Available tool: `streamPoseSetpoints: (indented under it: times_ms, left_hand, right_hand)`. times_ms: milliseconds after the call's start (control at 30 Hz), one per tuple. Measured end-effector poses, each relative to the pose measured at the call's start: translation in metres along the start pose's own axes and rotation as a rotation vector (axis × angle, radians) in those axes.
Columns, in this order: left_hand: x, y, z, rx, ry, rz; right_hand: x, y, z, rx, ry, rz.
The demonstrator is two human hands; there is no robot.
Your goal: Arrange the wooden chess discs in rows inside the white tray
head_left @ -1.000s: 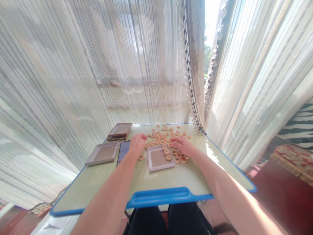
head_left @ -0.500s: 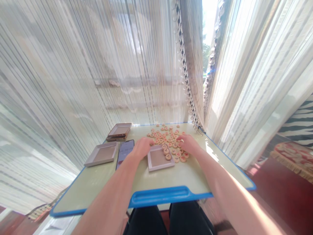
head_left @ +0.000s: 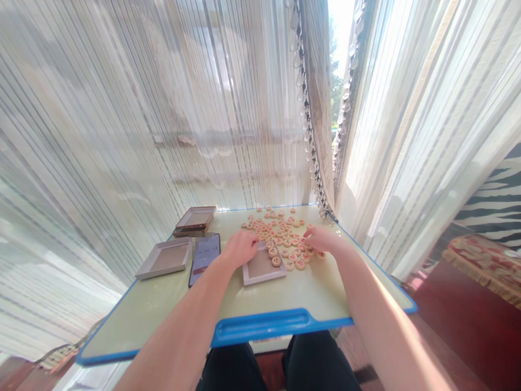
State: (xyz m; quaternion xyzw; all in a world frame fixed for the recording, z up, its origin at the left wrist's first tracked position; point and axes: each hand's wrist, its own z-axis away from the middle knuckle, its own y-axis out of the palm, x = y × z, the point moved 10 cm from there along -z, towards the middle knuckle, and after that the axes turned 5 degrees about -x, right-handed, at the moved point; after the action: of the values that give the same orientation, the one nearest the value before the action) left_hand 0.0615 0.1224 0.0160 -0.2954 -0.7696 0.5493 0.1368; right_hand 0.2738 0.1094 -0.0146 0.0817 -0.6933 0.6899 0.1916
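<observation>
The left hand rests curled on the far left corner of the small tray mid-table. The right hand, fingers bunched, touches wooden discs scattered toward the far right corner (whether either hand grips a disc, I cannot tell).

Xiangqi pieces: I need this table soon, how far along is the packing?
Early. About three pieces lie in the grey tray; the left hand is at its far corner, the right hand is among the loose pieces. Dozens lie scattered on the table, unpacked.
</observation>
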Motion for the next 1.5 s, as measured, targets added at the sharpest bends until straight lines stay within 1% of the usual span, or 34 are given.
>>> streamPoseSetpoints:
  times_ms: [100,300,367,433,500,533,600,667,767,867,933,967,1033,1100,1167,1267,1400,1500]
  left_hand:
    - [0.001,0.003,0.000,0.005,0.035,-0.017]
    - [0.001,0.007,-0.003,0.016,0.016,0.009]
    - [0.004,0.003,-0.003,-0.006,-0.024,0.018]
    - [0.013,0.000,-0.003,-0.028,-0.083,0.019]
    - [0.022,0.001,-0.002,-0.024,-0.110,0.012]
    - [0.025,0.003,-0.002,-0.014,-0.103,0.011]
    - [0.029,0.006,-0.002,-0.008,-0.080,0.023]
    - [0.032,0.007,-0.002,-0.023,-0.081,0.037]
    - [0.036,0.006,-0.002,-0.044,-0.111,0.033]
    - [0.038,0.000,-0.002,-0.064,-0.159,0.007]
    - [0.035,-0.005,-0.001,-0.089,-0.168,0.013]
    - [0.030,-0.006,-0.001,-0.093,-0.149,0.026]
    - [0.019,-0.004,-0.002,-0.062,-0.078,0.040]
    - [0.011,0.002,-0.001,-0.005,-0.027,0.020]
    - [0.010,0.008,0.000,0.035,-0.023,-0.006]
    - [0.011,0.011,0.000,0.049,-0.025,-0.011]
    - [0.010,0.010,0.000,0.053,-0.027,-0.023]
    - [0.009,0.007,0.001,0.055,-0.029,-0.034]
  right_hand:
    - [0.001,-0.005,0.002,0.016,-0.025,-0.013]
    - [0.001,-0.016,0.012,0.033,-0.042,0.047]
    - [-0.005,-0.014,0.018,0.092,-0.001,0.094]
    - [-0.015,-0.010,0.025,0.169,0.055,0.120]
    - [-0.023,-0.006,0.032,0.228,0.106,0.078]
    - [-0.024,-0.005,0.034,0.244,0.116,0.040]
    - [-0.023,-0.002,0.037,0.269,0.101,-0.008]
    - [-0.018,0.001,0.038,0.281,0.046,0.008]
    - [-0.010,0.002,0.035,0.242,-0.018,0.060]
    - [-0.007,0.002,0.027,0.167,-0.031,0.066]
    - [-0.007,0.003,0.022,0.133,-0.034,0.052]
    - [-0.006,0.004,0.020,0.120,-0.041,0.048]
    - [-0.004,0.005,0.017,0.090,-0.072,0.067]
    - [0.000,0.005,0.014,0.059,-0.115,0.114]
    - [0.003,0.004,0.011,0.027,-0.147,0.153]
    - [0.006,0.004,0.007,-0.018,-0.159,0.183]
    - [0.009,0.006,0.004,-0.057,-0.144,0.197]
    - [0.009,0.006,0.005,-0.049,-0.130,0.177]
